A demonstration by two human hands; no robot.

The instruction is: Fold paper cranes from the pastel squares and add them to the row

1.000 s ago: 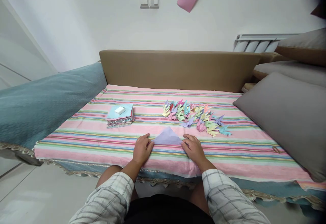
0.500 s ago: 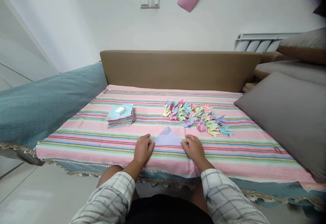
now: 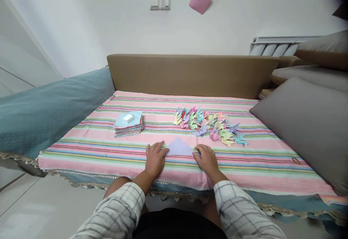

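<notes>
A lilac sheet of origami paper (image 3: 179, 148), folded into a triangle, lies on the striped cloth with its point away from me. My left hand (image 3: 157, 158) is open at the triangle's left corner, fingers spread, with the thumb touching the paper's edge. At the right corner, my right hand (image 3: 207, 162) has its thumb and forefinger on the paper, the other fingers curled. Beyond the triangle, to the right, sits a group of many-coloured folded paper cranes (image 3: 201, 121).
On the left stands a stack of coloured paper squares (image 3: 129, 130) with a small white block (image 3: 128, 118) on top. The striped cloth (image 3: 89, 152) covers the sofa seat. Grey cushions (image 3: 304, 123) lie at the right, a blue-covered armrest (image 3: 67, 101) at the left.
My left hand has shifted slightly forward and its fingers have spread from a pinch at the left corner. The right hand stays at its corner. The triangle's top point looks blunter.
</notes>
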